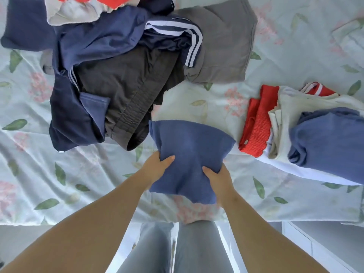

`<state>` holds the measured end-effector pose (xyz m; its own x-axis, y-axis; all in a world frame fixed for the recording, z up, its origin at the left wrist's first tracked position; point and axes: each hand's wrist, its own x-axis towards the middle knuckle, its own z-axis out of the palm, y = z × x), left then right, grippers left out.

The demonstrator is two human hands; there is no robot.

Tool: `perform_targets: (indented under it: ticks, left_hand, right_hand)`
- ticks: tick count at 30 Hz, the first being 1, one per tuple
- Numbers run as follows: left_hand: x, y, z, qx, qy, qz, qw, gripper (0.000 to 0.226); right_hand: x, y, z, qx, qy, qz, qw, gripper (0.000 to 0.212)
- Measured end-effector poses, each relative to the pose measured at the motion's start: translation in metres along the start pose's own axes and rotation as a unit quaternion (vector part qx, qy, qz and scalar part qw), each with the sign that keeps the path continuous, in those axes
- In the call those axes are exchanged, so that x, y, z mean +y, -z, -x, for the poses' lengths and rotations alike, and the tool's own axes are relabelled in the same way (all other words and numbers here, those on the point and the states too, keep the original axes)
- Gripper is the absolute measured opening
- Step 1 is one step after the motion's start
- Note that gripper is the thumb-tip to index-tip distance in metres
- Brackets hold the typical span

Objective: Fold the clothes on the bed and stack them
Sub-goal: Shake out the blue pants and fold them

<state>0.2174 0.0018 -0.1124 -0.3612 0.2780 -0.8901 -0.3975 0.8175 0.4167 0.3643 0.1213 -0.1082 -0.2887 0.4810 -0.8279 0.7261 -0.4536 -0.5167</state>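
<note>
Blue garment: a folded blue garment [189,154] is held in front of the person over the near part of the bed [295,46], between the loose pile and the folded stack. Its near edge hangs free below the hands. Whether its far edge rests on the sheet cannot be told.
Left hand: the left hand [155,168] grips the garment's left side, thumb on top of the cloth and fingers curled out of sight beneath it.
Right hand: the right hand [218,178] grips the right side the same way, thumb pressed on top and fingers wrapped under the bunched fabric.
Stack: to the right lies a stack of folded clothes, with a blue top [327,138] uppermost, a cream piece [299,107] under it, a red garment [258,123] showing at the left side and a white layer [295,170] at the bottom.
Pile: to the upper left lies an unfolded pile. It holds dark grey shorts [126,91] with an elastic waistband, a navy garment with white stripes [177,34], a dark navy piece [67,115], and cream and red cloth [78,8] at the far edge.
Grey garment: a grey garment [222,44] lies flat just beside the pile, touching its right side.
Bed: it is covered by a pale sheet printed with pink flowers and green leaves.
Person: legs in grey trousers [197,249] stand against the near edge of the bed.
</note>
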Motion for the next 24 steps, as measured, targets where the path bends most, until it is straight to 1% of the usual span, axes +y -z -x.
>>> perform_targets:
  ticks: [2,5,8,10,13,16,21,24]
  left_hand:
    - [0.011,0.004,0.013,0.0,-0.026,0.01,1.0,0.042]
    - [0.029,0.007,0.037,-0.019,-0.058,0.042,0.997,0.045]
    - [0.05,0.002,0.07,-0.038,-0.109,0.063,0.991,0.036]
    - [0.07,-0.013,0.092,-0.049,-0.152,0.054,0.986,0.037]
    - [0.101,-0.047,0.115,-0.053,-0.204,0.038,0.977,0.043]
    - [0.136,-0.094,0.124,-0.065,-0.247,0.033,0.966,0.046]
    - [0.185,-0.178,0.127,-0.074,-0.261,0.043,0.962,0.046]
    - [0.205,-0.219,0.122,-0.075,-0.264,0.055,0.96,0.045]
  right_hand:
    - [-0.009,0.006,0.015,-0.001,0.032,-0.035,0.999,0.014]
    - [-0.021,0.022,0.044,0.007,0.068,-0.072,0.995,0.018]
    - [-0.028,0.048,0.073,0.034,0.105,-0.11,0.988,0.019]
    - [-0.033,0.072,0.089,0.068,0.119,-0.143,0.98,0.02]
    - [-0.04,0.116,0.107,0.108,0.137,-0.192,0.966,0.023]
    - [-0.046,0.168,0.111,0.137,0.159,-0.205,0.956,0.027]
    - [-0.057,0.26,0.099,0.164,0.192,-0.182,0.95,0.032]
    - [-0.061,0.305,0.086,0.188,0.193,-0.159,0.95,0.026]
